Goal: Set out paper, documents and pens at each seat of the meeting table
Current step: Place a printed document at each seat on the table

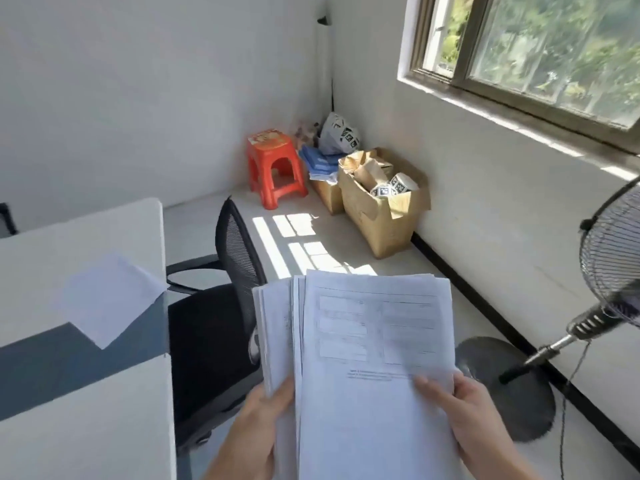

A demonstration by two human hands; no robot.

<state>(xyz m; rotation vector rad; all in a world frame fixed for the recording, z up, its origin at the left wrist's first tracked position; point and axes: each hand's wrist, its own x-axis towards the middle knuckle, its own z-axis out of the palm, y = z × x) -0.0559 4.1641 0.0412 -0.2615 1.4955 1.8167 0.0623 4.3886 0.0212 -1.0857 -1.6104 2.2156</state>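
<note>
Closest in, two hands hold one thick stack of papers (pixel 374 341) up in the air, to the right of the table (pixel 69 230). The left hand (pixel 263 427) curls round its left portion with the thumb across the front. The right hand (pixel 464 410) pinches the lower right edge, thumb pressed on the top sheet. The stack is splayed into loose layers, too many to count, so a slack grip would likely let sheets slide out and scatter over the floor. One standing fan (pixel 609 258) is just to the right; whether it is running I cannot tell, but any draught from it could lift the loose pages. On the table lies one single sheet (pixel 110 299), set askew with a corner past the edge above the one black chair (pixel 214 341), and a nudge could tip it off. No pens are in view. Further back are one red stool (pixel 275 168) and two cardboard boxes (pixel 384 216).
</note>
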